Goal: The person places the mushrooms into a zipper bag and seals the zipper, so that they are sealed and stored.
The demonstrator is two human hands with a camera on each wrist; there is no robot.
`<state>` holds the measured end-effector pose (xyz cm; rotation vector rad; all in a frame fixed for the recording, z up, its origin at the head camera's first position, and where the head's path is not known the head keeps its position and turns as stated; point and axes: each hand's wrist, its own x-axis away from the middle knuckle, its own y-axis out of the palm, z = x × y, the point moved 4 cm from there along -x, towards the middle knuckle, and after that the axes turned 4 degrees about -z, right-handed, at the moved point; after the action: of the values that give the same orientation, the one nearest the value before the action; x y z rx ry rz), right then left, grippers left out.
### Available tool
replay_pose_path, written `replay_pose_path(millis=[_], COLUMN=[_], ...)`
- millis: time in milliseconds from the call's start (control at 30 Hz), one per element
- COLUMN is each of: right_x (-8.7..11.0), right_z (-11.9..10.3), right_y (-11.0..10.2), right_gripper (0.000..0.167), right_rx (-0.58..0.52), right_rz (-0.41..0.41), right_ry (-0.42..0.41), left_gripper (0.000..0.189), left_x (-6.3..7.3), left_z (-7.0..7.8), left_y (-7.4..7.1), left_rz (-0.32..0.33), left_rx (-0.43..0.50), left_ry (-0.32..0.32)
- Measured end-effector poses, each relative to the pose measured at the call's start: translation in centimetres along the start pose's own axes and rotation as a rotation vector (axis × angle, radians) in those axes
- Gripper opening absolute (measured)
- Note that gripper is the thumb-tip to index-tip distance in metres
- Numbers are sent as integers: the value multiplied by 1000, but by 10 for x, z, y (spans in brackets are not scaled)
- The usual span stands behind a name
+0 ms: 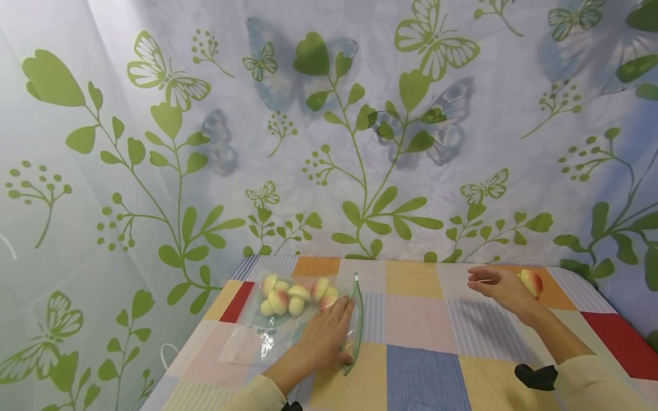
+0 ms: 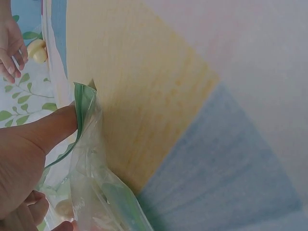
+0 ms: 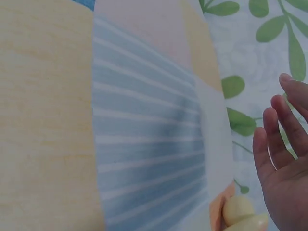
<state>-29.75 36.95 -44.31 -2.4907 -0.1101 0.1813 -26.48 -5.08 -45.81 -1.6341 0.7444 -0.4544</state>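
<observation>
A clear zip bag (image 1: pixel 241 345) with a green zip edge lies on the left of the table. Several yellow mushroom-shaped pieces (image 1: pixel 297 299) with red blushes show through its plastic. My left hand (image 1: pixel 326 334) rests over the bag's mouth, fingers stretched out along it. In the left wrist view the left thumb (image 2: pixel 60 126) presses at the green zip edge (image 2: pixel 85 103), its tip hidden behind it. My right hand (image 1: pixel 504 290) hovers over the far right of the table, holding nothing, fingers loosely bent. Just beyond it lies another mushroom-shaped piece (image 1: pixel 532 282), partly hidden by the hand.
A patchwork cloth (image 1: pixel 426 377) covers the table. Behind the far edge hangs a pale curtain (image 1: pixel 329 171) printed with green leaves and butterflies. A dark strap piece (image 1: pixel 536 377) shows at the right wrist.
</observation>
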Motion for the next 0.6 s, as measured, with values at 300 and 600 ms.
replay_pose_path(millis=[300, 600], right_x=[9, 8], right_z=[10, 23], right_y=[-18, -34], right_gripper=[60, 63], right_rx=[8, 67], right_rz=[40, 73], right_ry=[34, 53], left_gripper=[126, 125], left_x=[0, 0], left_z=[2, 0], left_y=[3, 0], left_rz=[2, -4], left_rx=[32, 25], left_ry=[2, 0])
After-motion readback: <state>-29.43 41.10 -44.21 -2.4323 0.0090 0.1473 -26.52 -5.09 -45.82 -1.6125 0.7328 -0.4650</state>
